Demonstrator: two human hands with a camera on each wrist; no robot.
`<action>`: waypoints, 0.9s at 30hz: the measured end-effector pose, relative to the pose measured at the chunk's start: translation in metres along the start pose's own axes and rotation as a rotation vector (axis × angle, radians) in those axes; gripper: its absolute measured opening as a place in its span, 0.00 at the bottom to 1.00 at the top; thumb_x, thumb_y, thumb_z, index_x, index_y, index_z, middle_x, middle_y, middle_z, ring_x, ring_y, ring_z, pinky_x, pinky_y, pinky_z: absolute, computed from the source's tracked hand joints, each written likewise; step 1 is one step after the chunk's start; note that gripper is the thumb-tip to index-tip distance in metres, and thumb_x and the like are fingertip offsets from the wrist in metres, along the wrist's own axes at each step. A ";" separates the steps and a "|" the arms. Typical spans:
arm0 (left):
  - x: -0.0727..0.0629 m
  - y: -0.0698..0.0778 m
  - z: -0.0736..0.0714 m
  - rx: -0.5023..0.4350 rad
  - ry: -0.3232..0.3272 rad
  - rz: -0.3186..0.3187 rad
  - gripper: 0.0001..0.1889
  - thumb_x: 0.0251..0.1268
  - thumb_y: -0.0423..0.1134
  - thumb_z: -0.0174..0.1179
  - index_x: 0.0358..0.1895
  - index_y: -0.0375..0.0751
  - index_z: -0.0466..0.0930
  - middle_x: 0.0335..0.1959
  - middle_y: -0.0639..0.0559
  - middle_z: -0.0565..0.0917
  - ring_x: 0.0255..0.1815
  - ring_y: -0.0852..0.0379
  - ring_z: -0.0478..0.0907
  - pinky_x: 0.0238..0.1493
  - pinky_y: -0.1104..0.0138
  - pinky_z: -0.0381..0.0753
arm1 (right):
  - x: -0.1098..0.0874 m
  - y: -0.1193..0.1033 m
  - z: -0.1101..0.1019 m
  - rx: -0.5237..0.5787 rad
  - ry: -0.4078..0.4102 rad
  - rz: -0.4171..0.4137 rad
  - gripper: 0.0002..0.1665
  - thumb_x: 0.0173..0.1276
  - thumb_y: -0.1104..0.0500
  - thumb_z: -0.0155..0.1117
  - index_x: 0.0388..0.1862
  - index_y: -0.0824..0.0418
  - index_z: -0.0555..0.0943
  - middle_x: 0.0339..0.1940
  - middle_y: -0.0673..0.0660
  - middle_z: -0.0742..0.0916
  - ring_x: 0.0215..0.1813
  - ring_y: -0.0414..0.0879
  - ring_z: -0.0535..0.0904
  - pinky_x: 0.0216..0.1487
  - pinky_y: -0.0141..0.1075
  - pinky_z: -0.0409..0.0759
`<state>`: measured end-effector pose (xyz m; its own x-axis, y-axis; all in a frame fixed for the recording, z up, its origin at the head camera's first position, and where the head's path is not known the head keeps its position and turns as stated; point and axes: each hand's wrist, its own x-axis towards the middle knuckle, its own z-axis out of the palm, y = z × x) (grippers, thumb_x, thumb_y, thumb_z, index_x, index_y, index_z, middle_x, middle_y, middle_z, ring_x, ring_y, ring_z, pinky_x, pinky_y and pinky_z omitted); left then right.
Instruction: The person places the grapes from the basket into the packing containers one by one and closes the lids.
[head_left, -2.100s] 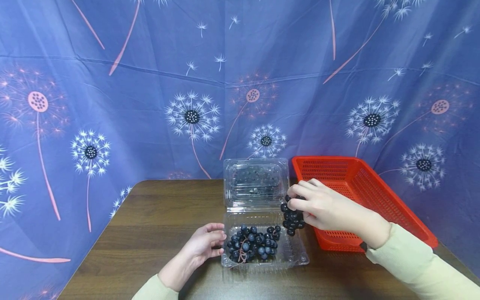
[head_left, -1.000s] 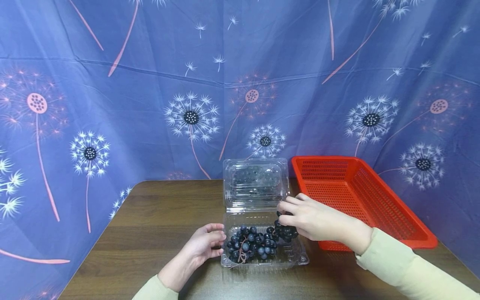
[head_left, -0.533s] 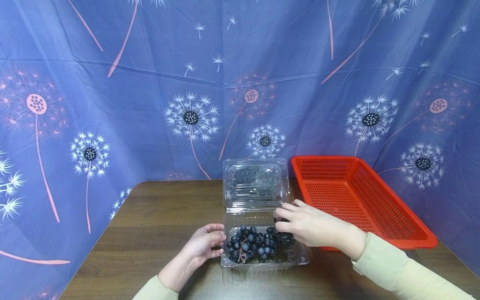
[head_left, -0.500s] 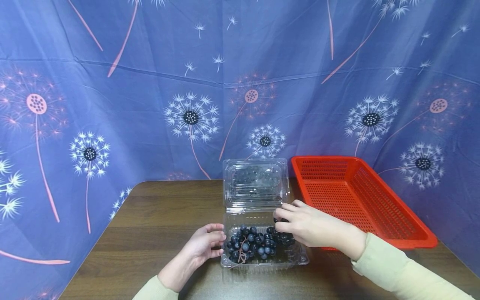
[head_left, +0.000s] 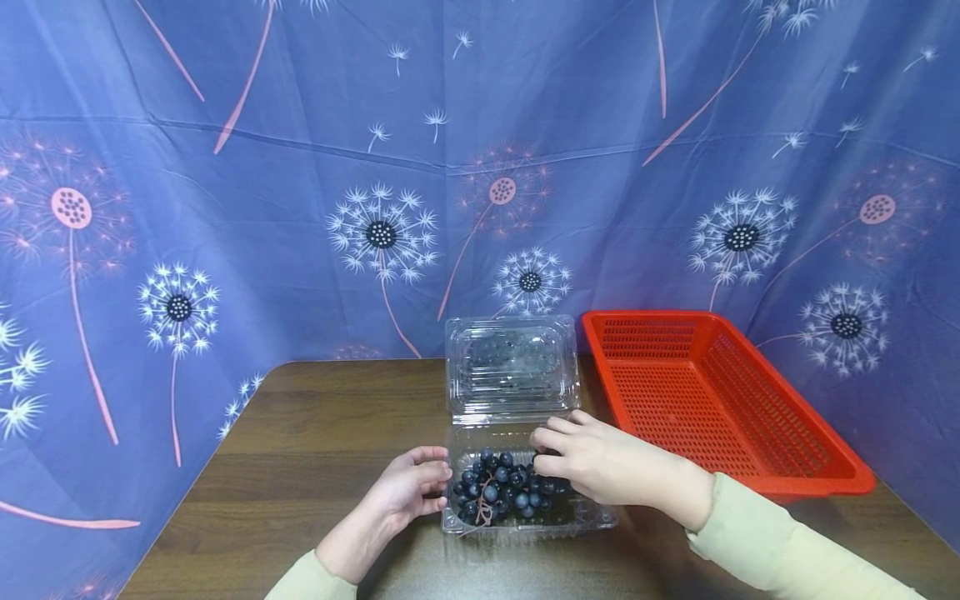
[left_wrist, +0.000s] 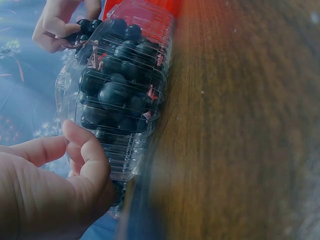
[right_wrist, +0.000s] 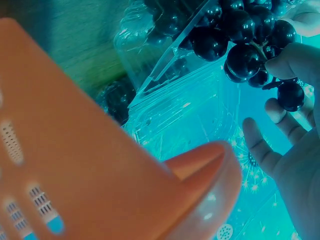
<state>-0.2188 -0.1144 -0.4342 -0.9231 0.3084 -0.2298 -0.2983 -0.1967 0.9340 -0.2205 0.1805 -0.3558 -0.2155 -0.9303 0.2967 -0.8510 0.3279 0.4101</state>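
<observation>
A clear plastic clamshell container lies opened on the table, its lid tipped back. Dark grapes on pinkish stems fill the left part of its base. My left hand is at the container's left edge, relaxed fingertips right at the rim. In the left wrist view, the thumb and fingers bend loosely beside that rim. Over the base's right side, my right hand holds a bunch of grapes by its stem, mostly hidden under the hand. The right wrist view shows this bunch between thumb and fingers.
A red perforated plastic basket stands at the right, behind my right forearm. The brown wooden table extends left of the container. Blue cloth with dandelion prints hangs behind and at both sides.
My right hand has come left and down from beside the basket, bringing its bunch of grapes into the container's right side. The left hand has stayed at the container's edge.
</observation>
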 end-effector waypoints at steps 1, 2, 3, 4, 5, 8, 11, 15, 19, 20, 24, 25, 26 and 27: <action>0.000 0.000 0.000 -0.001 -0.001 0.000 0.22 0.57 0.27 0.56 0.55 0.31 0.63 0.35 0.52 0.74 0.31 0.60 0.70 0.31 0.69 0.77 | 0.001 -0.001 0.000 -0.002 0.000 -0.001 0.20 0.41 0.65 0.65 0.35 0.49 0.72 0.43 0.47 0.77 0.41 0.44 0.71 0.33 0.36 0.69; 0.000 0.000 0.000 -0.002 -0.001 0.000 0.21 0.58 0.27 0.55 0.55 0.31 0.63 0.35 0.52 0.74 0.31 0.60 0.70 0.31 0.69 0.77 | 0.002 -0.001 0.001 -0.002 0.001 0.000 0.20 0.42 0.65 0.64 0.35 0.49 0.72 0.43 0.47 0.76 0.41 0.44 0.71 0.33 0.36 0.69; 0.000 0.000 0.000 -0.003 0.000 -0.002 0.21 0.58 0.27 0.55 0.55 0.31 0.63 0.34 0.52 0.74 0.31 0.60 0.70 0.31 0.69 0.77 | 0.003 -0.002 0.001 -0.005 0.002 0.000 0.20 0.42 0.65 0.64 0.34 0.49 0.72 0.43 0.46 0.77 0.41 0.44 0.71 0.33 0.36 0.69; 0.000 0.000 0.000 -0.005 -0.001 -0.003 0.21 0.59 0.26 0.54 0.55 0.31 0.63 0.34 0.52 0.74 0.31 0.60 0.71 0.31 0.69 0.77 | 0.003 -0.002 0.001 -0.006 0.002 0.000 0.20 0.41 0.65 0.64 0.34 0.49 0.72 0.43 0.46 0.77 0.41 0.44 0.71 0.33 0.36 0.69; 0.000 0.000 0.000 -0.005 -0.001 -0.003 0.20 0.59 0.26 0.53 0.55 0.31 0.63 0.34 0.52 0.74 0.31 0.60 0.71 0.31 0.69 0.77 | 0.004 -0.003 0.002 -0.006 0.003 0.000 0.20 0.42 0.65 0.65 0.35 0.49 0.72 0.43 0.47 0.77 0.41 0.44 0.71 0.33 0.36 0.69; 0.001 0.000 0.000 -0.006 0.001 -0.005 0.20 0.59 0.26 0.53 0.55 0.31 0.63 0.33 0.54 0.74 0.31 0.60 0.71 0.31 0.69 0.77 | 0.005 -0.005 0.003 -0.006 0.003 0.001 0.20 0.42 0.64 0.66 0.35 0.49 0.73 0.43 0.47 0.77 0.42 0.44 0.72 0.34 0.36 0.69; 0.001 -0.001 -0.001 -0.006 0.000 -0.005 0.21 0.58 0.26 0.54 0.55 0.31 0.63 0.33 0.55 0.74 0.30 0.60 0.71 0.31 0.69 0.77 | 0.006 -0.007 0.005 0.002 0.002 0.000 0.20 0.42 0.64 0.67 0.35 0.49 0.73 0.43 0.46 0.77 0.42 0.44 0.72 0.34 0.35 0.69; 0.001 -0.001 -0.001 -0.004 -0.002 -0.005 0.20 0.58 0.26 0.54 0.55 0.31 0.62 0.33 0.56 0.74 0.30 0.60 0.71 0.31 0.69 0.77 | 0.007 -0.011 0.006 0.017 -0.010 -0.002 0.21 0.42 0.64 0.68 0.36 0.49 0.74 0.44 0.46 0.77 0.43 0.43 0.72 0.33 0.34 0.67; 0.001 -0.001 -0.001 -0.001 0.001 -0.006 0.20 0.59 0.26 0.53 0.55 0.31 0.62 0.33 0.55 0.74 0.31 0.60 0.70 0.31 0.69 0.77 | 0.010 -0.014 0.007 0.024 -0.024 -0.011 0.20 0.44 0.63 0.68 0.35 0.49 0.73 0.44 0.46 0.77 0.42 0.43 0.72 0.33 0.34 0.67; 0.001 0.000 -0.001 -0.001 0.001 -0.006 0.21 0.59 0.26 0.53 0.56 0.31 0.62 0.33 0.55 0.74 0.31 0.60 0.70 0.31 0.69 0.77 | 0.010 -0.015 0.008 0.024 -0.026 -0.013 0.19 0.44 0.63 0.68 0.35 0.49 0.73 0.44 0.46 0.78 0.42 0.43 0.72 0.32 0.34 0.67; 0.001 0.000 -0.001 -0.002 0.003 -0.007 0.20 0.59 0.26 0.52 0.55 0.31 0.62 0.33 0.55 0.74 0.31 0.59 0.70 0.31 0.69 0.77 | 0.012 -0.016 0.010 0.026 -0.034 -0.008 0.18 0.46 0.63 0.67 0.36 0.49 0.73 0.44 0.46 0.78 0.42 0.43 0.72 0.33 0.34 0.67; 0.001 0.000 -0.001 -0.003 0.003 -0.007 0.20 0.59 0.26 0.52 0.55 0.31 0.62 0.33 0.55 0.74 0.31 0.59 0.70 0.30 0.69 0.77 | 0.012 -0.016 0.011 0.026 -0.039 -0.001 0.19 0.46 0.63 0.67 0.37 0.49 0.73 0.43 0.46 0.78 0.42 0.43 0.72 0.33 0.34 0.68; 0.001 0.000 -0.001 -0.004 0.003 -0.007 0.20 0.59 0.26 0.52 0.55 0.31 0.62 0.33 0.55 0.74 0.31 0.59 0.70 0.30 0.69 0.77 | 0.012 -0.015 0.011 0.023 -0.044 0.006 0.19 0.46 0.63 0.68 0.37 0.49 0.74 0.43 0.46 0.77 0.42 0.43 0.72 0.33 0.34 0.68; 0.001 0.000 -0.001 -0.004 0.002 -0.006 0.20 0.59 0.26 0.52 0.55 0.31 0.62 0.33 0.55 0.74 0.31 0.60 0.71 0.30 0.69 0.77 | 0.012 -0.014 0.011 0.019 -0.051 0.018 0.20 0.46 0.63 0.68 0.37 0.49 0.74 0.43 0.46 0.77 0.42 0.43 0.72 0.33 0.34 0.68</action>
<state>-0.2202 -0.1150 -0.4352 -0.9218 0.3074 -0.2362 -0.3049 -0.1986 0.9314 -0.2163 0.1626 -0.3681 -0.2542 -0.9318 0.2592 -0.8558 0.3415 0.3885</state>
